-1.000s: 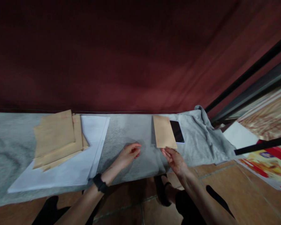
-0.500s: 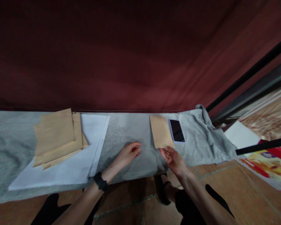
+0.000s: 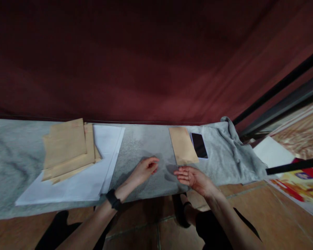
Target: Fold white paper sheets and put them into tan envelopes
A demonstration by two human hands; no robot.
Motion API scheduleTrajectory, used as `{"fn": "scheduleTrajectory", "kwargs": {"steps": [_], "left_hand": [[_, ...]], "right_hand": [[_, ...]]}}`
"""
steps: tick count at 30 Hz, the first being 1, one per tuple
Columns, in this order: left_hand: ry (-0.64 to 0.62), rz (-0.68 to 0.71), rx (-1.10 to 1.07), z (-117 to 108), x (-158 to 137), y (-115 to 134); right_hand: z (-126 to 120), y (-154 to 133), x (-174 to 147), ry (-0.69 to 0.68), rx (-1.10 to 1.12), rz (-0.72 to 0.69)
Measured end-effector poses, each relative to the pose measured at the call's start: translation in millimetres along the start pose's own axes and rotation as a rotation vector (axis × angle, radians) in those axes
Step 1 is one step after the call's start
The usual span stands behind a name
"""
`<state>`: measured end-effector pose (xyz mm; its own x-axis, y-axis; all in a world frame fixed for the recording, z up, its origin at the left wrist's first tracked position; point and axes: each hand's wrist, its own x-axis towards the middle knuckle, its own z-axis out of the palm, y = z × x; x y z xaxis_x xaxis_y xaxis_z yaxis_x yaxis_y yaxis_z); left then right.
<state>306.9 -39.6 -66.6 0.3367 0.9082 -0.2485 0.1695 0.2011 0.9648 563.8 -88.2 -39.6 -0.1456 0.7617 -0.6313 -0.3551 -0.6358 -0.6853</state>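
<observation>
A single brown paper envelope (image 3: pixel 183 146) lies flat on the grey cloth. Just below its near edge is my right hand (image 3: pixel 191 178), palm turned partly up and fingers stretched out, holding nothing. My left hand (image 3: pixel 147 166) hovers over the cloth to the left of that envelope. Its fingers are loosely curled with a gap to the thumb, and nothing shows in them. A phone (image 3: pixel 199 146) with a dark screen and pale purple edge rests right beside the envelope. On the left, several brown envelopes (image 3: pixel 67 142) sit in an uneven stack.
White paper sheets (image 3: pixel 75 189) lie beneath the stack. Grey cloth (image 3: pixel 135 139) covers the narrow surface and bunches up at its right end. A dark red curtain (image 3: pixel 146 69) hangs behind. Black bars (image 3: pixel 281 81) and a colourful printed box (image 3: pixel 305 185) are at the right.
My right hand has let go of the single envelope's near edge and drawn slightly back, fingers extending. My left hand stays nearly still. The view has shifted slightly.
</observation>
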Motion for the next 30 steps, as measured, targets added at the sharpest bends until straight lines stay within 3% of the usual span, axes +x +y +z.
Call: {"fn": "scheduleTrajectory", "kwargs": {"steps": [2, 3, 4, 6, 8, 10, 13, 20, 27, 30], "left_hand": [[0.005, -0.004, 0.002, 0.3, 0.1, -0.2], [0.002, -0.003, 0.007, 0.3, 0.0, -0.2], [0.001, -0.002, 0.012, 0.3, -0.1, -0.1], [0.002, 0.004, 0.020, 0.2, -0.6, 0.4], [0.002, 0.004, 0.025, 0.1, -1.1, 0.8], [0.001, 0.005, 0.029, 0.1, -1.3, 0.6], [-0.001, 0.004, 0.042, 0.2, -0.4, -1.6], [-0.009, 0.025, 0.068, -0.2, 1.0, -5.5], [-0.013, 0.010, 0.081, 0.3, 0.6, -4.2], [-0.016, 0.007, 0.093, 0.6, 0.8, -4.7]], "right_hand": [[-3.1, -8.1, -0.7, 0.086, -0.197, -0.191], [-7.2, -13.2, 0.1, 0.173, -0.296, -0.333], [-12.7, -18.7, 1.2, 0.343, -0.429, -0.515], [-25.5, -27.9, 3.6, 0.517, -0.527, -0.640], [-36.3, -31.0, 5.1, 0.708, -0.922, -0.763], [-41.3, -26.6, 5.5, 0.772, -1.249, -0.761], [-39.4, -14.0, 5.2, 0.793, -1.498, -0.705], [-44.7, -15.2, 1.4, 0.886, -1.586, -0.611], [-43.2, -15.8, -2.7, 0.789, -1.678, -0.522], [-41.0, -16.6, -3.9, 0.819, -1.692, -0.506]]}}
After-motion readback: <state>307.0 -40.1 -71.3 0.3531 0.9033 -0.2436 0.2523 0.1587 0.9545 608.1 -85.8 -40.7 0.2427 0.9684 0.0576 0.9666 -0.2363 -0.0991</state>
